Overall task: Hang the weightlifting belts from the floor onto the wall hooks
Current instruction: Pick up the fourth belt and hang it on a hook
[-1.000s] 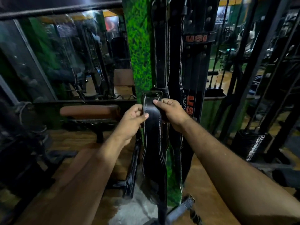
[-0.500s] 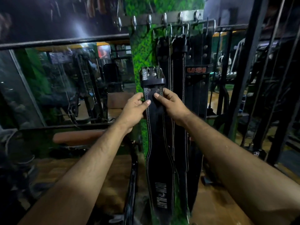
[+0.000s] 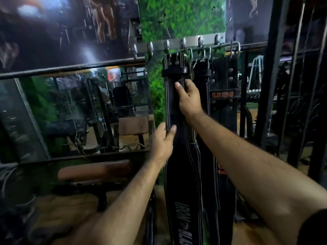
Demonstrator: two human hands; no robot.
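A long black weightlifting belt (image 3: 178,174) with white stitching hangs upright in front of the green pillar, its buckle end just under the metal hook rail (image 3: 191,43). My right hand (image 3: 188,98) grips the belt high up, just below its keeper loop. Lower down, my left hand (image 3: 163,140) holds the belt's left edge between thumb and fingers. Whether the buckle sits on a hook I cannot tell. Other black belts (image 3: 223,103), one marked USI, hang from hooks to the right.
Empty hooks (image 3: 150,48) stick out at the rail's left end. A padded brown bench (image 3: 93,171) stands low on the left before a mirror wall. Black steel rack bars (image 3: 272,76) rise on the right. The wooden floor shows below.
The belt has been raised from waist height up to the hook rail. My left hand has slid down the belt while my right hand stayed near the top.
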